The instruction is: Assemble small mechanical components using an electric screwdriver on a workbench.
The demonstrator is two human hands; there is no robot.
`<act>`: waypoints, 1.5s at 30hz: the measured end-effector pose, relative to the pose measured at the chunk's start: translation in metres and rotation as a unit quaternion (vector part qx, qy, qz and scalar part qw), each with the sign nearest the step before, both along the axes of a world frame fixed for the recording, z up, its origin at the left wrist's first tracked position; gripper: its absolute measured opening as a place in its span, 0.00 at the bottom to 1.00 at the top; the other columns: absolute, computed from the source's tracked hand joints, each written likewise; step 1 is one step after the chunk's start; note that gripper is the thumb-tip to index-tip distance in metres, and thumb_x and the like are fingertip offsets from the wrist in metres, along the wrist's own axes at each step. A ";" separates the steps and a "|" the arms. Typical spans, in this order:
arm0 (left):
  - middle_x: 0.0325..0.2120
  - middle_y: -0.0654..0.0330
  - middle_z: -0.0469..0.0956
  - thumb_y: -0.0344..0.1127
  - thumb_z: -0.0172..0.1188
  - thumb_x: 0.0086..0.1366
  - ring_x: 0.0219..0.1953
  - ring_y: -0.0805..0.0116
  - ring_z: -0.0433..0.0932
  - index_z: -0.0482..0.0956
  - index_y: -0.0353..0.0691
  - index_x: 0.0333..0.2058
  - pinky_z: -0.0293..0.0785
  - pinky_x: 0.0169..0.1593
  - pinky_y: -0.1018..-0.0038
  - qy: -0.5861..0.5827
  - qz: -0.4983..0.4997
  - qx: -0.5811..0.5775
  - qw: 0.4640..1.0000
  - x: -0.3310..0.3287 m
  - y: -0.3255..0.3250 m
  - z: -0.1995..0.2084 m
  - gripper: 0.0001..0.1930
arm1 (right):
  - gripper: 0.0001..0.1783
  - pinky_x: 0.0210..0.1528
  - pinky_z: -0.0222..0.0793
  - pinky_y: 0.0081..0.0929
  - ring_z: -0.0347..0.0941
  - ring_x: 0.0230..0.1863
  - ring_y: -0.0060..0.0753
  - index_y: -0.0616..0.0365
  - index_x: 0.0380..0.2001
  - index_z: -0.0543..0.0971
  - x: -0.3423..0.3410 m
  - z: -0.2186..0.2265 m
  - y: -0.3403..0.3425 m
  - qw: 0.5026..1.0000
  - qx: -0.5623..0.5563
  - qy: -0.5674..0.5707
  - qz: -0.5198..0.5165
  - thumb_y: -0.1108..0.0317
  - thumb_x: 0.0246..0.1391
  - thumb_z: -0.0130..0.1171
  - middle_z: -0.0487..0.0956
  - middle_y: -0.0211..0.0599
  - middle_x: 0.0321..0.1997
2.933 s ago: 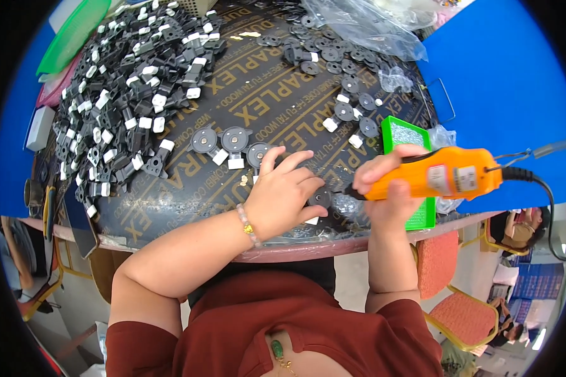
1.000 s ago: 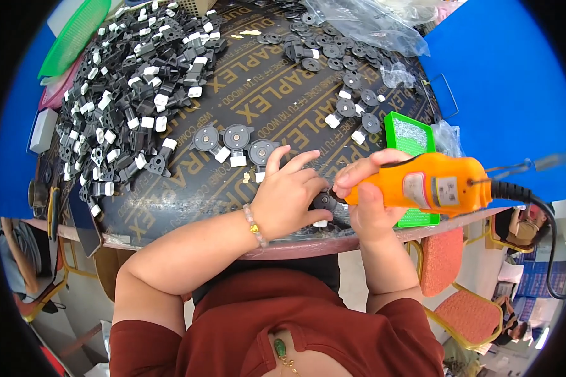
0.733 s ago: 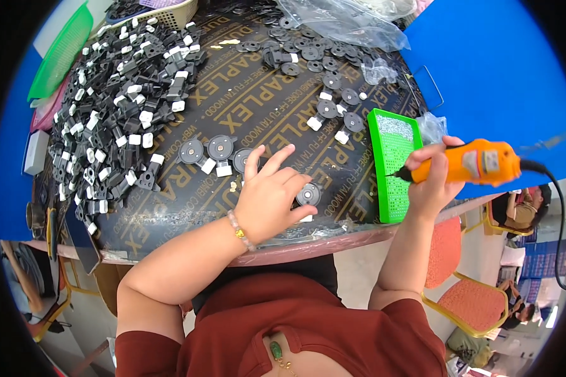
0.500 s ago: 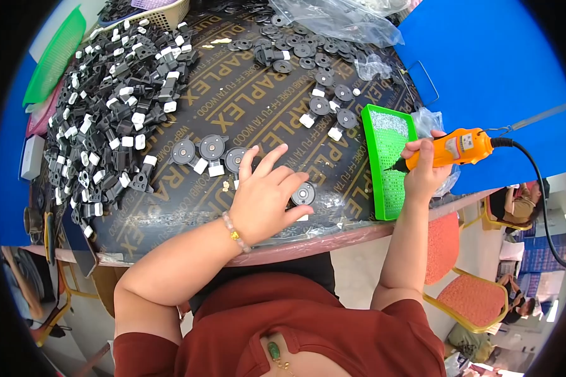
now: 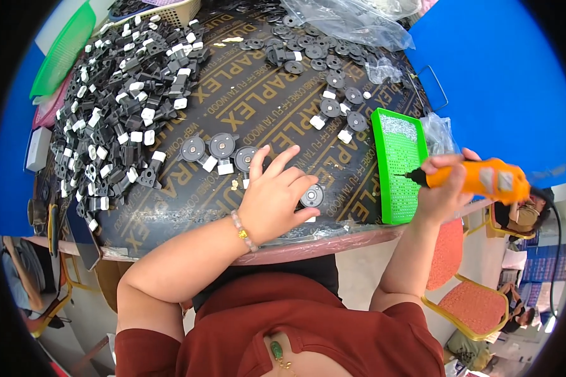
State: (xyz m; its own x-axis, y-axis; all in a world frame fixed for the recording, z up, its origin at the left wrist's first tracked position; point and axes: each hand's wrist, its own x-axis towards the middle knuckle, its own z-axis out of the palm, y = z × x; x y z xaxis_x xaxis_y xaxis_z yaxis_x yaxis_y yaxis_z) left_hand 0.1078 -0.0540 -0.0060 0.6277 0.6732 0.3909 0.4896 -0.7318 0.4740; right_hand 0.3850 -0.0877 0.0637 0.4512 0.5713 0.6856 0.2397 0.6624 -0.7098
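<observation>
Fingers [image 5: 431, 166] round the driver [image 5: 487, 178], the right hand [image 5: 439, 200] has swung away, clearing the disc [image 5: 312, 196] the left hand [image 5: 267, 202] frames, its grip unclear.

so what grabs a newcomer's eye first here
The orange tool in the right hand stands out first, pointing over the green tray at right. Next comes the big heap of black and white parts at left, then the left hand, front centre, spread beside a round black part.
</observation>
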 end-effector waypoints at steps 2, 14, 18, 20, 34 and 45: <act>0.40 0.65 0.80 0.49 0.74 0.48 0.65 0.57 0.65 0.82 0.48 0.45 0.44 0.68 0.44 0.002 0.002 0.001 1.000 0.000 0.000 0.000 0.25 | 0.26 0.25 0.72 0.28 0.72 0.21 0.34 0.60 0.52 0.64 -0.027 0.011 -0.008 0.997 0.039 0.006 0.064 0.56 0.61 0.60 0.77 0.41 0.24; 0.40 0.66 0.80 0.49 0.74 0.49 0.64 0.58 0.66 0.83 0.48 0.43 0.45 0.68 0.44 -0.003 0.014 0.002 1.000 0.001 -0.001 -0.001 0.23 | 0.28 0.33 0.76 0.27 0.78 0.30 0.33 0.60 0.54 0.63 -0.105 -0.029 -0.003 0.942 -0.042 0.024 0.333 0.63 0.58 0.65 0.80 0.44 0.31; 0.38 0.66 0.80 0.45 0.73 0.49 0.64 0.58 0.67 0.83 0.48 0.41 0.46 0.67 0.44 -0.010 0.014 -0.001 1.000 -0.001 -0.001 -0.002 0.20 | 0.26 0.27 0.71 0.31 0.71 0.22 0.32 0.54 0.48 0.65 -0.117 -0.022 -0.007 0.950 -0.109 0.031 0.291 0.52 0.58 0.66 0.77 0.41 0.26; 0.37 0.66 0.80 0.43 0.72 0.49 0.64 0.59 0.67 0.83 0.48 0.41 0.46 0.67 0.44 -0.014 0.014 0.002 1.000 0.000 0.000 -0.002 0.19 | 0.26 0.28 0.72 0.31 0.72 0.22 0.32 0.55 0.46 0.65 -0.121 -0.019 -0.012 0.953 -0.117 0.003 0.280 0.55 0.57 0.67 0.78 0.41 0.27; 0.49 0.59 0.76 0.45 0.75 0.47 0.69 0.53 0.57 0.80 0.45 0.46 0.43 0.70 0.43 0.166 0.104 0.029 0.980 -0.013 0.024 0.022 0.26 | 0.34 0.21 0.68 0.28 0.66 0.17 0.27 0.55 0.57 0.65 -0.077 0.001 -0.003 0.970 -0.007 0.022 0.244 0.43 0.59 0.60 0.74 0.35 0.23; 0.61 0.59 0.71 0.37 0.63 0.62 0.71 0.55 0.55 0.79 0.44 0.46 0.47 0.71 0.48 0.104 -0.009 0.096 0.990 0.066 0.130 0.017 0.14 | 0.18 0.32 0.71 0.21 0.74 0.23 0.24 0.62 0.49 0.68 0.038 -0.008 0.029 0.995 -0.103 -0.007 0.018 0.67 0.61 0.62 0.79 0.36 0.27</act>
State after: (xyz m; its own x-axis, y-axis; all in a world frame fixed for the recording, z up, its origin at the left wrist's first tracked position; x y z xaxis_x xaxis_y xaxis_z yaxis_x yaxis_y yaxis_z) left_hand 0.1735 0.0758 0.0109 0.7197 0.5866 0.3713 0.5473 -0.8085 0.2165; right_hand 0.4233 -0.0590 0.0560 0.4190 0.7159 0.5586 0.2286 0.5122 -0.8279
